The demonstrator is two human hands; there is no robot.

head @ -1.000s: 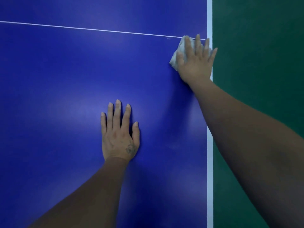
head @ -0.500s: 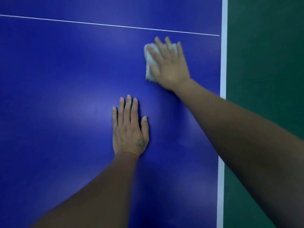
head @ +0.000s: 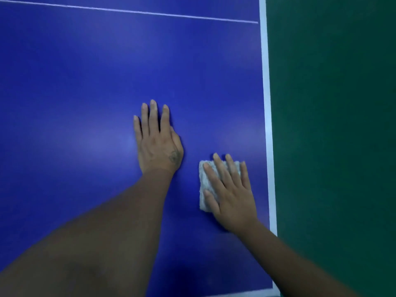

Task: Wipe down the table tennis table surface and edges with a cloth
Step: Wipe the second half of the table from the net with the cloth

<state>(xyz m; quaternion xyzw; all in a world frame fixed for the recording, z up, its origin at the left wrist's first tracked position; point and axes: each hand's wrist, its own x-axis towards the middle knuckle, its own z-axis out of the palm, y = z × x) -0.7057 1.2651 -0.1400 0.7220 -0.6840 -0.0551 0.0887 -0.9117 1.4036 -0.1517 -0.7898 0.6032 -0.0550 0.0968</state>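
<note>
The blue table tennis table (head: pixel 81 86) fills most of the view. A folded white cloth (head: pixel 205 183) lies flat on it near the right white edge line (head: pixel 266 103). My right hand (head: pixel 231 196) presses down on the cloth with fingers spread, covering most of it. My left hand (head: pixel 157 138) rests flat on the blue surface just left of and beyond the cloth, fingers together, holding nothing.
A thin white line (head: pixel 128 11) crosses the table at the far side. Green floor (head: pixel 332 125) lies beyond the table's right edge. The table's near corner (head: pixel 275 291) shows at the bottom right.
My right hand has dragged the cloth back toward me, from near the far thin line to a spot beside my left wrist. The left hand stays planted.
</note>
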